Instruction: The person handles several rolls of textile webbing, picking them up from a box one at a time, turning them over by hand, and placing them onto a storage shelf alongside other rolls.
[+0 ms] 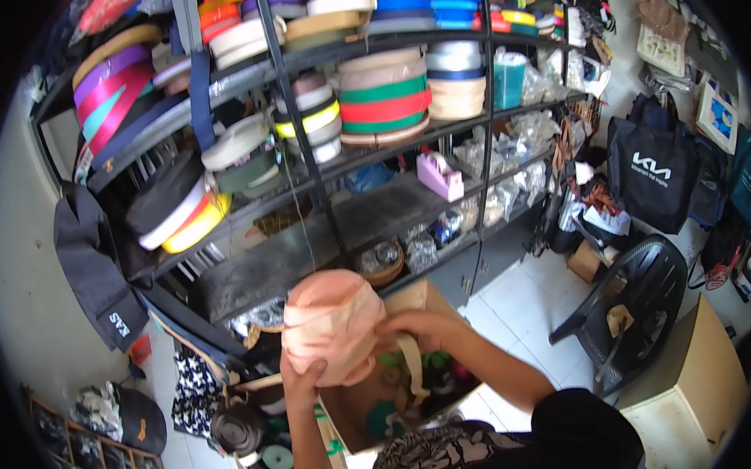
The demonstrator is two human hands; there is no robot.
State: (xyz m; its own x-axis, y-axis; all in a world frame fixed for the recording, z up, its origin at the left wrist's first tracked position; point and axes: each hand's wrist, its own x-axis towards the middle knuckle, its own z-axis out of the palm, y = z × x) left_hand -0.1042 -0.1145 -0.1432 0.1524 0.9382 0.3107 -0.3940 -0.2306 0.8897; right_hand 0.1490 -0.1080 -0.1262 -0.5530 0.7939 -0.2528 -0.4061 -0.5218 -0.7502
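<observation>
A large, loosely wound roll of peach-coloured ribbon or webbing (333, 324) is held up in front of me, over an open cardboard box (341, 412). My left hand (302, 378) grips it from its lower left, with the thumb lying across its near side. At its right side, my right hand (415, 325) has bent fingers against the roll; the fingertips are partly hidden. Below the right hand hangs a cream strip (413, 367), and I cannot tell whether it belongs to the roll. Green and other coloured rolls lie inside the box.
A dark metal shelf unit (259, 256) stands ahead, stacked with coloured webbing rolls (384, 100). On it sits a pink tape dispenser (440, 177). A second box with dark rolls (237, 429) is at lower left. To the right are a black plastic chair (630, 307) and hanging black bags (653, 168).
</observation>
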